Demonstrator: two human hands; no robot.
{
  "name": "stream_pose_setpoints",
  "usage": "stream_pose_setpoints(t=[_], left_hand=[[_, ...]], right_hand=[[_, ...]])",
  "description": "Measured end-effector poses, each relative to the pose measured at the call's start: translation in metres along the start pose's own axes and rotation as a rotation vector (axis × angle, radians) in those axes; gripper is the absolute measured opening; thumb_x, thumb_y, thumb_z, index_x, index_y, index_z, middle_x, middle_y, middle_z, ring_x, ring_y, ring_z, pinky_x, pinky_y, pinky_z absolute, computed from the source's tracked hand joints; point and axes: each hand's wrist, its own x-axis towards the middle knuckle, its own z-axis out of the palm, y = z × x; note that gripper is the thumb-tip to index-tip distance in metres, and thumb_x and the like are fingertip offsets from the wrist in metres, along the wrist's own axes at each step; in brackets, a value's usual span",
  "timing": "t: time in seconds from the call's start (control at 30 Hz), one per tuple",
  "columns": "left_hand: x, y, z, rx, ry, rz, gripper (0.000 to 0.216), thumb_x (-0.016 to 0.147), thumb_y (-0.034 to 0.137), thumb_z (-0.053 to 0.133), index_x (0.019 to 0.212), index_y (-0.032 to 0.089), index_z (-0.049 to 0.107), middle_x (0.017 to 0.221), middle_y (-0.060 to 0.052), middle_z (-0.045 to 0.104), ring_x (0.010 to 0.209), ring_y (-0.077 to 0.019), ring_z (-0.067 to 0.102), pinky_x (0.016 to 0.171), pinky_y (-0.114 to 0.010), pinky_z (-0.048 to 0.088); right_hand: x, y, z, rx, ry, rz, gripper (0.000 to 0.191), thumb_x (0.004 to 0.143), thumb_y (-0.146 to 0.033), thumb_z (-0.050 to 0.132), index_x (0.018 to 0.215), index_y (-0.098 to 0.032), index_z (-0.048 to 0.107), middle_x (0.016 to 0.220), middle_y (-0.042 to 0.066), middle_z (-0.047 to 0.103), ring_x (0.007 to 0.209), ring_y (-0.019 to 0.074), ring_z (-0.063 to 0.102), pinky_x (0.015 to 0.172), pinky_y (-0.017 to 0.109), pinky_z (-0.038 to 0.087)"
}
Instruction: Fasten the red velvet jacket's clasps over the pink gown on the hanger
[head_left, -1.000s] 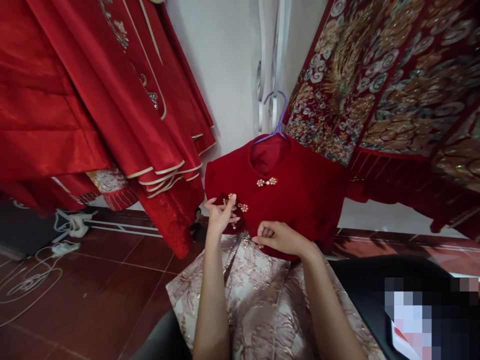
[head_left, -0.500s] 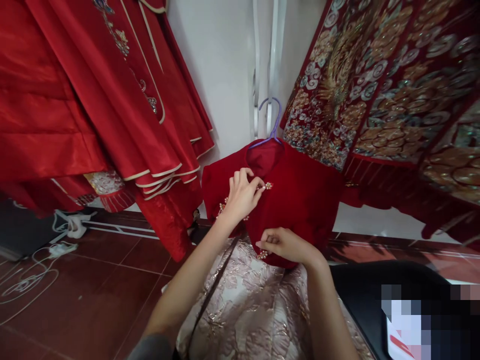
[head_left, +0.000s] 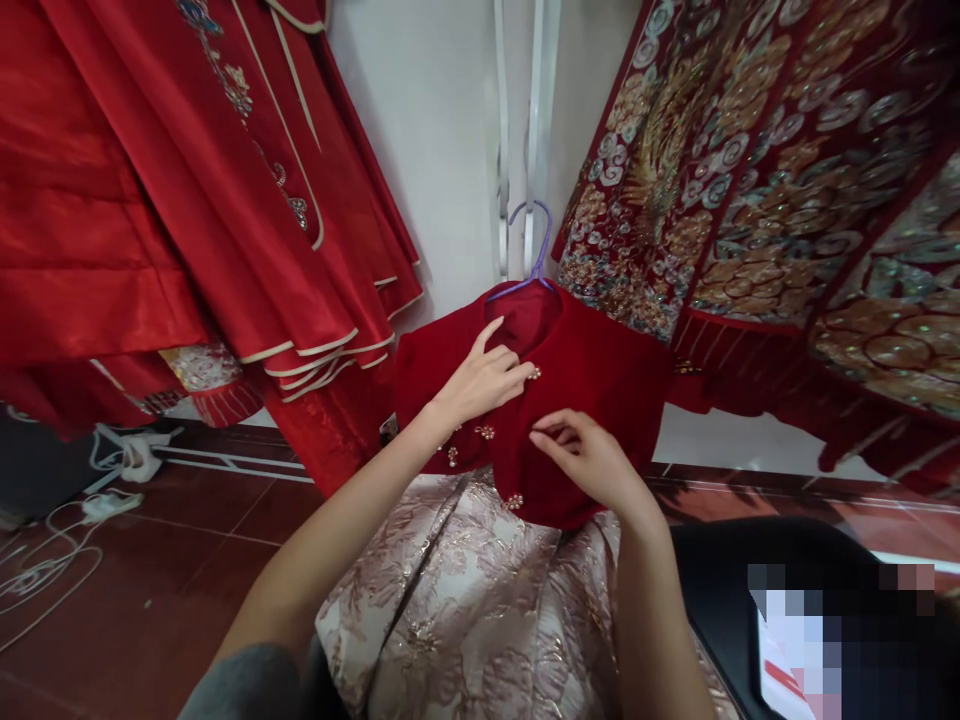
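Observation:
A short red velvet jacket (head_left: pixel 600 370) hangs on a purple hanger (head_left: pixel 541 240), with pearl flower fasteners along its front. My left hand (head_left: pixel 487 382) is at the neck opening, thumb and forefinger pinched on the front edge beside the top flower fastener (head_left: pixel 534 373), one finger stretched upward. My right hand (head_left: pixel 589 460) hovers close to the right front panel, its fingertips drawn together; whatever they hold, if anything, is too small to see. The bottom flower fastener (head_left: pixel 513 502) shows below it. A pale brocade garment (head_left: pixel 480 590) with pinkish flowers spreads beneath the jacket.
Red garments with cream piping (head_left: pixel 300 260) hang at left. A heavily embroidered red garment (head_left: pixel 720 230) hangs at right. White cables (head_left: pixel 64 560) lie on the tiled floor. A black seat-like surface (head_left: pixel 735 590) is at lower right, bearing a partly blurred pale item.
My right hand has risen from the bottom fastener to the middle of the jacket front. My left hand stays by the top fastener, one finger now stretched upward. The view has shifted slightly.

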Motion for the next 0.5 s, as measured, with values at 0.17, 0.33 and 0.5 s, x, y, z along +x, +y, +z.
stream_pose_setpoints(t=[0.17, 0.33, 0.5], left_hand=[[0.0, -0.004, -0.004, 0.07, 0.079, 0.054, 0.026, 0.091, 0.032, 0.041, 0.103, 0.019, 0.061, 0.096, -0.008, 0.063, 0.094, -0.0219, 0.06, 0.109, -0.044, 0.026], [-0.011, -0.009, -0.01, 0.457, 0.264, -0.166, 0.046, 0.086, 0.008, 0.032, 0.131, 0.008, 0.044, 0.114, -0.019, 0.058, 0.109, -0.0289, 0.055, 0.105, -0.049, 0.027], [-0.024, -0.019, -0.015, 0.53, 0.432, -0.301, 0.063, 0.082, 0.002, 0.033, 0.143, 0.018, 0.032, 0.143, -0.018, 0.037, 0.132, -0.0325, 0.036, 0.111, -0.059, 0.014]], right_hand=[[0.041, -0.037, 0.003, -0.248, 0.69, -0.095, 0.048, 0.084, -0.036, 0.054, 0.128, -0.021, 0.044, 0.13, 0.016, 0.046, 0.123, 0.0311, 0.043, 0.101, 0.052, 0.037], [0.082, -0.058, 0.025, -0.436, 0.714, -0.118, 0.087, 0.077, -0.033, 0.057, 0.148, -0.019, 0.009, 0.154, 0.02, 0.002, 0.141, 0.0428, 0.005, 0.104, 0.068, 0.018], [0.073, -0.035, 0.017, -0.543, 0.615, -0.102, 0.091, 0.071, -0.017, 0.051, 0.15, -0.021, 0.007, 0.156, 0.016, 0.006, 0.142, 0.0426, 0.005, 0.102, 0.074, 0.013]])
